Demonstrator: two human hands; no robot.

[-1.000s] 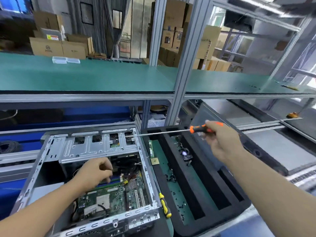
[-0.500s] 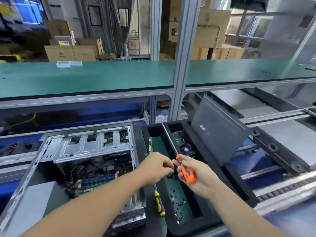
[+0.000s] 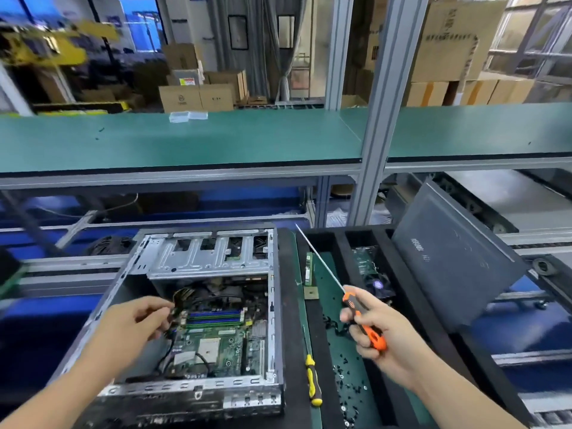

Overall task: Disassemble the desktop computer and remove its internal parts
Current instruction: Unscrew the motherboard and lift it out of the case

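Your right hand grips the orange screwdriver over the black tray — your left hand pinches cables inside the open computer case just below it.

Green shelf across middle, aluminium posts right of centre; cardboard boxes stacked far behind; grey curtain.
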